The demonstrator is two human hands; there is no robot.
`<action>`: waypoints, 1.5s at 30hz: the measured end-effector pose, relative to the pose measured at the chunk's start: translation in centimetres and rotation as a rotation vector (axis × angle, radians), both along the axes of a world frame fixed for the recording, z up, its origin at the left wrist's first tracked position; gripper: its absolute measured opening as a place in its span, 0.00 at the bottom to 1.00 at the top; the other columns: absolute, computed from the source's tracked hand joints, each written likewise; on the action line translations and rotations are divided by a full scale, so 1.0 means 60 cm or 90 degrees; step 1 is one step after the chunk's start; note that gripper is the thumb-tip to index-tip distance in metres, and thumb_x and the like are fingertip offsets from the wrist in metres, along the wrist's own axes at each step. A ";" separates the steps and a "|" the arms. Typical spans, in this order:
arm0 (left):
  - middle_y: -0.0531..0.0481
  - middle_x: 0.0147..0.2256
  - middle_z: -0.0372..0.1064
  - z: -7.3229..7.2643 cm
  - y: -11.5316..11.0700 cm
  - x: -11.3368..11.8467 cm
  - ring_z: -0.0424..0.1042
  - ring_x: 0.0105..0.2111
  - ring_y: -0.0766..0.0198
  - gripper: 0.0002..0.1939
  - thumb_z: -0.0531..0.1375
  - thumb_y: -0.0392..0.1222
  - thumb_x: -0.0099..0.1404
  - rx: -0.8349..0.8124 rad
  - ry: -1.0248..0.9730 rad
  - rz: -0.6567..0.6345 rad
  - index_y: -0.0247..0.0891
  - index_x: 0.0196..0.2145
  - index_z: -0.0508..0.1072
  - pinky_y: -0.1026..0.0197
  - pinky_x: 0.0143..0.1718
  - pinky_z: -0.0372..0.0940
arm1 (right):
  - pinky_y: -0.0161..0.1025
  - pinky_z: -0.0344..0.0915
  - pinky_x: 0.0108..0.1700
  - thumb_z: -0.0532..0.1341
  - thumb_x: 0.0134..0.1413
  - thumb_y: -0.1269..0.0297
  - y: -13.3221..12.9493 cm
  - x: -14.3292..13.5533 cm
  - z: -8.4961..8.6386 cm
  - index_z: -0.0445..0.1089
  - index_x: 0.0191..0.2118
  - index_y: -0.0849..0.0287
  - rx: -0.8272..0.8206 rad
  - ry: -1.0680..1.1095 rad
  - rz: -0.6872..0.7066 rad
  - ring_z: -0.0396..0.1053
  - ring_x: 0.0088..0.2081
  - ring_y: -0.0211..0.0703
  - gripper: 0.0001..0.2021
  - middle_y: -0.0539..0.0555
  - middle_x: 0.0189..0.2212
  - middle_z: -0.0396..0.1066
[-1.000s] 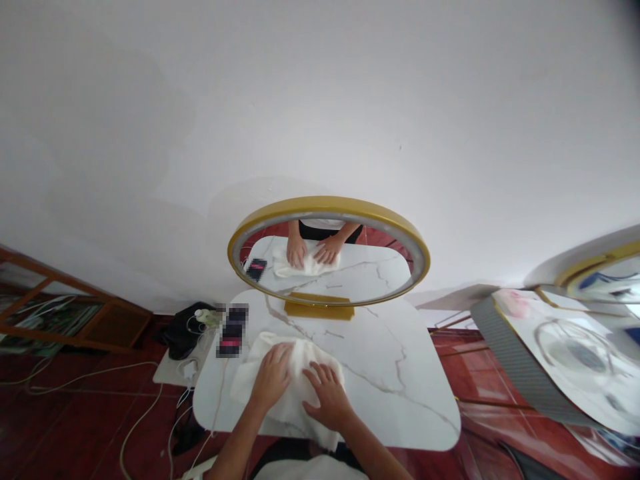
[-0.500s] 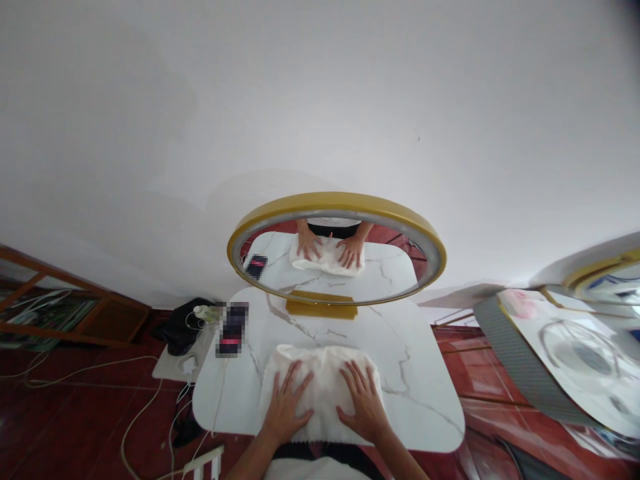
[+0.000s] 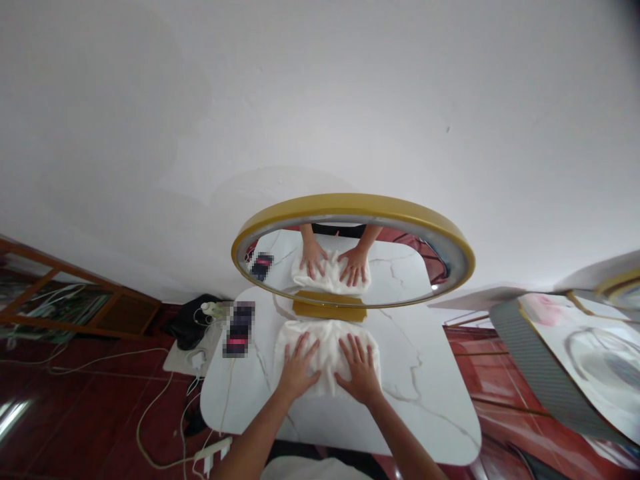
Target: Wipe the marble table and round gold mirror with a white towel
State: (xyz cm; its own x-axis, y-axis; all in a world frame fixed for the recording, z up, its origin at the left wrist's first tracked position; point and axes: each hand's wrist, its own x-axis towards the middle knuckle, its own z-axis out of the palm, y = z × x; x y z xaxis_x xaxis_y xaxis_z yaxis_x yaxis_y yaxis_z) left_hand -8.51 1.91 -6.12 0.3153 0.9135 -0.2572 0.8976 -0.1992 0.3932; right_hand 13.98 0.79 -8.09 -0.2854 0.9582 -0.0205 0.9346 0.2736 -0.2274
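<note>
A white cloth lies spread on the marble-patterned table, with wrinkles running through its middle. My left hand rests palm down on the cloth's left part, fingers spread. On its right part, my right hand lies flat in the same way, thumb pointing inward. Behind the cloth stands a round gold-framed mirror on a gold base; both hands and the cloth are reflected in it. The cloth's far edge reaches close to that base.
A phone with a blurred screen lies at the table's left, a cable running from it. Cords, a power strip and a black bag are on the left. To the right stands another white-topped table with a ribbed side.
Both hands have moved forward over the table, and the cloth has slid with them toward the mirror base. The cloth looks more bunched, and the view has shifted slightly.
</note>
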 end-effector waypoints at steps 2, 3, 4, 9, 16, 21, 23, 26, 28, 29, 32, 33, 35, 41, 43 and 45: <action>0.49 0.66 0.32 -0.001 0.017 0.005 0.37 0.64 0.47 0.41 0.60 0.48 0.57 -0.010 0.001 0.016 0.55 0.63 0.44 0.34 0.58 0.37 | 0.63 0.31 0.61 0.56 0.49 0.50 0.017 -0.005 -0.003 0.39 0.65 0.51 0.003 0.002 -0.009 0.33 0.65 0.59 0.40 0.54 0.66 0.34; 0.49 0.66 0.32 -0.002 0.021 0.006 0.37 0.64 0.47 0.40 0.59 0.47 0.57 -0.011 -0.001 0.019 0.55 0.63 0.44 0.33 0.58 0.37 | 0.62 0.31 0.61 0.56 0.50 0.50 0.022 -0.007 -0.004 0.40 0.65 0.52 0.006 0.004 -0.012 0.33 0.65 0.59 0.39 0.54 0.66 0.35; 0.49 0.66 0.33 -0.004 0.023 0.007 0.37 0.64 0.48 0.40 0.59 0.47 0.57 -0.008 -0.004 0.020 0.54 0.63 0.45 0.34 0.58 0.37 | 0.62 0.31 0.61 0.56 0.50 0.50 0.022 -0.008 -0.004 0.40 0.65 0.52 0.011 0.005 -0.016 0.34 0.65 0.59 0.39 0.54 0.66 0.35; 0.50 0.66 0.33 -0.010 -0.013 0.004 0.35 0.64 0.51 0.37 0.55 0.44 0.61 0.024 -0.019 -0.013 0.51 0.64 0.41 0.38 0.60 0.35 | 0.61 0.32 0.62 0.52 0.55 0.51 -0.026 -0.002 -0.004 0.37 0.65 0.52 0.028 0.005 -0.021 0.34 0.65 0.56 0.36 0.53 0.66 0.35; 0.54 0.66 0.28 -0.014 -0.116 -0.007 0.34 0.65 0.49 0.41 0.56 0.43 0.60 -0.014 -0.051 -0.104 0.53 0.64 0.37 0.38 0.61 0.32 | 0.62 0.31 0.62 0.51 0.55 0.49 -0.160 0.045 -0.014 0.38 0.65 0.52 0.010 -0.008 0.034 0.39 0.64 0.59 0.36 0.53 0.65 0.39; 0.56 0.66 0.29 -0.015 -0.139 -0.023 0.36 0.64 0.50 0.42 0.57 0.48 0.60 -0.059 -0.066 -0.145 0.56 0.64 0.36 0.39 0.61 0.34 | 0.62 0.29 0.62 0.52 0.53 0.47 -0.196 0.057 -0.021 0.38 0.65 0.51 -0.002 -0.012 0.052 0.40 0.64 0.60 0.37 0.53 0.65 0.40; 0.56 0.66 0.30 -0.015 -0.132 -0.030 0.37 0.64 0.51 0.41 0.57 0.49 0.60 -0.055 -0.058 -0.149 0.56 0.63 0.37 0.39 0.61 0.34 | 0.62 0.29 0.62 0.52 0.53 0.47 -0.184 0.050 -0.022 0.38 0.65 0.51 0.001 -0.013 0.046 0.39 0.64 0.60 0.37 0.52 0.65 0.39; 0.54 0.66 0.32 -0.014 -0.104 -0.035 0.39 0.64 0.51 0.39 0.56 0.49 0.61 -0.026 -0.043 -0.128 0.55 0.64 0.39 0.40 0.61 0.36 | 0.62 0.31 0.62 0.52 0.54 0.48 -0.142 0.030 -0.020 0.38 0.65 0.51 0.008 -0.016 0.035 0.38 0.64 0.59 0.37 0.53 0.65 0.38; 0.53 0.66 0.33 -0.012 -0.076 -0.034 0.39 0.64 0.52 0.38 0.56 0.48 0.61 -0.004 -0.036 -0.099 0.54 0.64 0.40 0.40 0.61 0.35 | 0.62 0.32 0.61 0.52 0.55 0.50 -0.104 0.015 -0.018 0.37 0.65 0.51 0.013 -0.016 0.025 0.37 0.65 0.57 0.36 0.53 0.65 0.36; 0.53 0.66 0.33 -0.010 -0.060 -0.032 0.39 0.64 0.52 0.37 0.55 0.47 0.61 0.004 -0.033 -0.083 0.54 0.64 0.41 0.40 0.61 0.35 | 0.62 0.33 0.61 0.52 0.55 0.50 -0.084 0.008 -0.017 0.37 0.65 0.51 0.016 -0.014 0.021 0.36 0.65 0.57 0.36 0.53 0.66 0.36; 0.52 0.66 0.34 -0.004 -0.010 -0.023 0.38 0.64 0.52 0.37 0.56 0.43 0.60 -0.003 -0.018 -0.034 0.53 0.63 0.45 0.39 0.61 0.36 | 0.60 0.34 0.62 0.53 0.55 0.53 -0.030 -0.008 -0.016 0.37 0.65 0.50 0.017 -0.003 -0.003 0.35 0.65 0.56 0.35 0.52 0.66 0.35; 0.52 0.66 0.34 -0.003 0.004 -0.019 0.37 0.64 0.53 0.37 0.56 0.42 0.59 -0.012 -0.013 -0.020 0.52 0.63 0.46 0.39 0.61 0.36 | 0.60 0.35 0.62 0.53 0.55 0.54 -0.016 -0.012 -0.016 0.37 0.65 0.50 0.015 0.002 -0.012 0.35 0.65 0.55 0.35 0.52 0.66 0.35; 0.52 0.66 0.35 -0.002 0.024 -0.013 0.37 0.64 0.53 0.37 0.55 0.39 0.58 -0.026 -0.007 -0.003 0.51 0.63 0.48 0.39 0.60 0.38 | 0.60 0.36 0.62 0.54 0.54 0.55 0.003 -0.016 -0.017 0.38 0.65 0.50 0.009 0.011 -0.025 0.36 0.65 0.54 0.35 0.52 0.66 0.36; 0.54 0.66 0.34 -0.011 -0.014 -0.007 0.35 0.65 0.55 0.38 0.53 0.35 0.57 -0.001 -0.019 0.013 0.50 0.63 0.46 0.41 0.61 0.38 | 0.59 0.38 0.62 0.53 0.55 0.56 -0.030 -0.011 -0.010 0.37 0.65 0.48 0.009 0.017 -0.033 0.38 0.65 0.54 0.35 0.49 0.66 0.36; 0.54 0.66 0.32 -0.014 -0.051 -0.009 0.35 0.65 0.53 0.38 0.52 0.36 0.58 0.015 -0.028 -0.016 0.50 0.64 0.43 0.41 0.61 0.36 | 0.59 0.37 0.62 0.52 0.55 0.55 -0.068 0.000 -0.010 0.37 0.65 0.48 0.011 0.015 -0.021 0.38 0.65 0.54 0.34 0.49 0.65 0.37; 0.54 0.66 0.31 -0.017 -0.089 -0.012 0.35 0.65 0.51 0.39 0.53 0.38 0.59 0.019 -0.040 -0.060 0.51 0.64 0.40 0.39 0.61 0.36 | 0.59 0.35 0.62 0.52 0.56 0.53 -0.113 0.014 -0.014 0.38 0.65 0.49 0.015 0.011 -0.007 0.39 0.64 0.55 0.34 0.50 0.65 0.38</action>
